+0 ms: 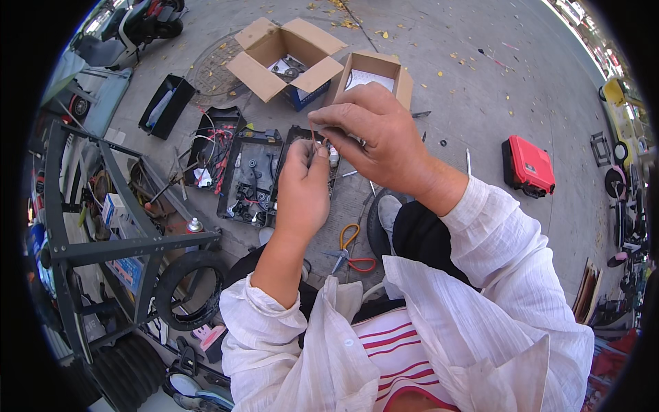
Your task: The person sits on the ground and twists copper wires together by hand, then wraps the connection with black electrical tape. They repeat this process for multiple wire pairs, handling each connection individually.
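Both of my hands are raised in front of me over black parts trays, fingertips close together. A thin reddish wire (313,129) stands up between them. My left hand (305,182) is closed, pinching the lower part of the wire between thumb and fingers. From the right, my right hand (381,137) reaches over with thumb and forefinger bent toward the same wire, its upper end near the forefinger tip. Beneath the hands sits a black parts tray (252,168) with small hardware, partly hidden by my left hand. Scissors (350,250) with orange and red handles lie on the ground below.
Two open cardboard boxes (312,34) stand beyond the trays. A black tray with tangled wires (218,137) and a black bin (167,106) are farther left. A red case (528,166) is at right. A metal frame (130,244) and a tire (189,292) stand close on my left.
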A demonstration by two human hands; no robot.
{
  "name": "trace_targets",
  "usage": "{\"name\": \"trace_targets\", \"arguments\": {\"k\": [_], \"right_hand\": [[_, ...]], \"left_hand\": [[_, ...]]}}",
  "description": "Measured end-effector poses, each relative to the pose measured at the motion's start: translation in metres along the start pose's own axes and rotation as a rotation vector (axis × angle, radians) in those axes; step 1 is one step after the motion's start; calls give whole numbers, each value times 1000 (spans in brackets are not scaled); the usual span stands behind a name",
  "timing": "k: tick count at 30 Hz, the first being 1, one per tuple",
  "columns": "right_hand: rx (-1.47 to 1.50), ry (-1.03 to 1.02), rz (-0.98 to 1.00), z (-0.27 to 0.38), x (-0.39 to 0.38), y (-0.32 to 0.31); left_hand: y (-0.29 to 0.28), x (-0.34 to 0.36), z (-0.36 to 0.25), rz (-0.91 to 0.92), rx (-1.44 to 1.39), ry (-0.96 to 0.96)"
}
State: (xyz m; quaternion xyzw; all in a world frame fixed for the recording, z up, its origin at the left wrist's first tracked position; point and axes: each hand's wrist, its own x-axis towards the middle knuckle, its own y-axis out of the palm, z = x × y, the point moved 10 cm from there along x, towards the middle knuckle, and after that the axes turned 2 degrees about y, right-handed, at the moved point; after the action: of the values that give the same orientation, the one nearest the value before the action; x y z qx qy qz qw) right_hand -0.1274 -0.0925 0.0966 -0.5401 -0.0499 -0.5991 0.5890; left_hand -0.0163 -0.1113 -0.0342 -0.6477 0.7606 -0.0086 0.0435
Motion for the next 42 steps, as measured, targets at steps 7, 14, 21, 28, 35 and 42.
{"name": "trace_targets", "arguments": {"k": [7,14,21,28,35,42], "right_hand": [[-80,-69,-12,9,0,0],[-68,-55,-14,9,1,1],[-95,11,75,1,1,4],[-206,129,-226,-31,13,-48],[-333,151,-235,-50,8,-74],[129,83,307,-16,-1,19]], "left_hand": [[8,-3,4,55,-207,-123],[3,-3,3,31,-54,-42],[4,-7,-6,48,146,-41],[10,-11,17,84,116,-34],[-27,1,15,-101,-542,-191],[-6,1,-8,-5,-661,-131]]}}
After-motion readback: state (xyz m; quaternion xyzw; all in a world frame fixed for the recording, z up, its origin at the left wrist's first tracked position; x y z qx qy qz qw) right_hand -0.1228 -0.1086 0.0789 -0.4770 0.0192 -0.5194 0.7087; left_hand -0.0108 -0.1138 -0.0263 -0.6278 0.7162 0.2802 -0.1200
